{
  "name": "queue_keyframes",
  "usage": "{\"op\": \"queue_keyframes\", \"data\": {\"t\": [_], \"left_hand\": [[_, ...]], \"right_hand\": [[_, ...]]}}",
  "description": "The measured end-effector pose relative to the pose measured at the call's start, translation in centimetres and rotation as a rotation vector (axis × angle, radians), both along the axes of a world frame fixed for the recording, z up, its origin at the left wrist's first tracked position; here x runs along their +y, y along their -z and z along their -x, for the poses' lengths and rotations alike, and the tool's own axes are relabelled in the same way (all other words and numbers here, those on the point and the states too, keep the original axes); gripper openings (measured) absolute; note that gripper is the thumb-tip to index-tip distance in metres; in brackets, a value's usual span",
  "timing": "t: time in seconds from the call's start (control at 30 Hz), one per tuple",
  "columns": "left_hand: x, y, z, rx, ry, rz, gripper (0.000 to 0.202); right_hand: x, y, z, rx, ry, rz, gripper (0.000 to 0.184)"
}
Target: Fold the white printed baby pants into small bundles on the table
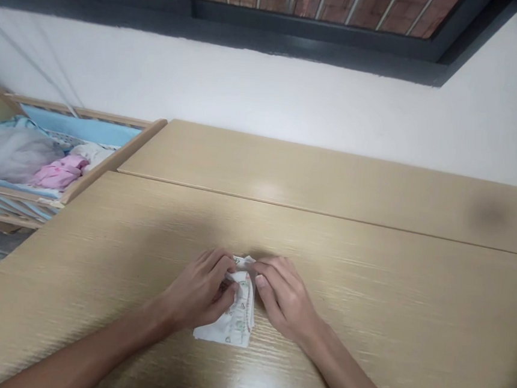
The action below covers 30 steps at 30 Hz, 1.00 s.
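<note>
A small folded white cloth (pixel 240 322) with a fine printed pattern lies on the wooden table (pixel 368 288). My left hand (pixel 207 289) rests over its left part, thumb and fingers closed on a fold of the fabric. At the far right corner of the cloth, my right hand (pixel 283 296) pinches the edge between bent fingers and thumb. Layers of fabric show along the right side of the cloth. Part of it is hidden under my left hand.
To the left stands a wooden crib (pixel 121 152) with blue lining, holding a pink cloth (pixel 61 171) and whitish bedding (pixel 13 151). A seam runs across the table. Behind it are a white wall (pixel 271 98) and a dark-framed window (pixel 318 33) with bars.
</note>
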State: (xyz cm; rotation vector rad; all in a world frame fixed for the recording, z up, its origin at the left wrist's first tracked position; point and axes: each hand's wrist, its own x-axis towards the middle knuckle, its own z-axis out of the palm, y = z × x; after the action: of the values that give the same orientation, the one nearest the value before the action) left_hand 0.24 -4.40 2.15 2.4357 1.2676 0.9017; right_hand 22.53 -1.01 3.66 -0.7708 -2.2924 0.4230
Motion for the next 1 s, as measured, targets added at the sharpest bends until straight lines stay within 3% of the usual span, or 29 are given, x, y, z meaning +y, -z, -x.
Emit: {"op": "queue_keyframes", "data": {"t": [0.3,0.47,0.63,0.87,1.0], "left_hand": [[-0.02,-0.89,0.41,-0.18,-0.008,0.216,0.016],[0.08,-0.81,0.09,-0.171,-0.012,0.146,0.014],[-0.09,-0.64,-0.46,-0.111,0.063,0.052,0.019],[-0.24,-0.91,-0.38,-0.151,0.074,0.091,0.007],[-0.18,-0.83,-0.21,-0.263,0.048,0.128,0.013]], "right_hand": [[0.18,0.31,0.07,-0.007,-0.002,-0.026,0.024],[0.25,0.28,-0.05,-0.02,-0.031,-0.016,0.028],[0.3,0.17,-0.03,-0.035,-0.052,-0.013,0.028],[0.23,0.16,0.15,-0.043,-0.027,-0.023,0.027],[0.24,0.18,0.2,-0.03,-0.004,-0.044,0.023]]}}
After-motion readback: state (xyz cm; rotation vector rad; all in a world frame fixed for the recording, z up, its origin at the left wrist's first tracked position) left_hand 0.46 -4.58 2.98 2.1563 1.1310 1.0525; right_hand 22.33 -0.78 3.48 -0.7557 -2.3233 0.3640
